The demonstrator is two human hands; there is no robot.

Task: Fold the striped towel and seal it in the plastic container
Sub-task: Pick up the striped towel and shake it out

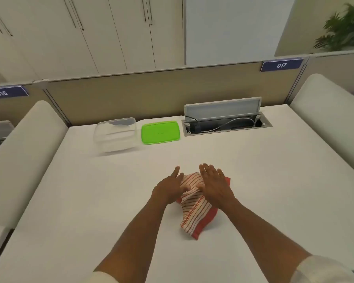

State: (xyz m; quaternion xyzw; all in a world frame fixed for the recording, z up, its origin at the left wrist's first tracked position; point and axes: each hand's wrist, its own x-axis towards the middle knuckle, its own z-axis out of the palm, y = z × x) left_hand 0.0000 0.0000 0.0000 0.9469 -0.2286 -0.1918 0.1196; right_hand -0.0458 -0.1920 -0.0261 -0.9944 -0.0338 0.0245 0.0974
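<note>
Both hands are on the striped towel (194, 203), which lies crumpled in the middle of the white table (90, 201), near the person. The left hand (169, 189) sits at the towel's left edge, fingers spread and stretched forward, thumb tucked against the cloth; whether it is pinching a fold, I cannot tell. The right hand (215, 184) lies flat and wide over the towel's far right part, palm down, gripping nothing that shows. At the far side of the table stands the clear plastic container (116, 135), uncovered, and just beside it on its right lies the green lid (160, 132), flat on the table. Right of the lid, a cable hatch (225, 121) stands propped up.
</note>
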